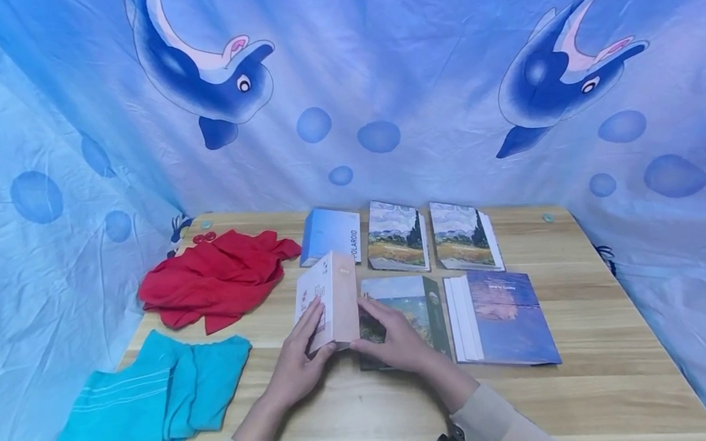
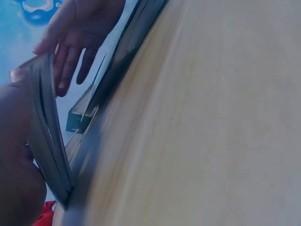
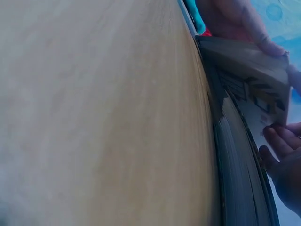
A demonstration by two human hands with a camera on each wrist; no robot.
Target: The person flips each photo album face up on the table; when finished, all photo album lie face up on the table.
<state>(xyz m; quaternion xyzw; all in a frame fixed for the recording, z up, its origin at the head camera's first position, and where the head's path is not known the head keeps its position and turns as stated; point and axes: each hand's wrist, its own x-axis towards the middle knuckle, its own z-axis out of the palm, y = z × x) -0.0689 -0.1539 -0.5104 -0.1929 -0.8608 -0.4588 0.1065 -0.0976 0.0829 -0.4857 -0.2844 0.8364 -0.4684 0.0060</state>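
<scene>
At the near middle of the wooden table (image 1: 615, 366), a pale pink album (image 1: 331, 304) stands tilted on its lower edge, its back cover facing left, just beside and partly over the green-spined album (image 1: 411, 312) lying flat. Left hand (image 1: 298, 364): fingers curled up the printed back cover, thumb round the near edge, gripping it. Right hand (image 1: 395, 340): fingers fairly straight, pressed against the album's right face and lower corner, steadying rather than clasping. Left wrist view shows the block of pages (image 2: 47, 136) edge-on, thick, slightly fanned. Judgement: stiff boards, moderate weight, glossy cover likely a bit slick; loose leaves could splay if held by one cover only. Best hold looks to be across the spine or both covers pinched together near the bottom. Red cloth (image 1: 215, 278) and teal cloth (image 1: 156, 398) lie well apart to the left
</scene>
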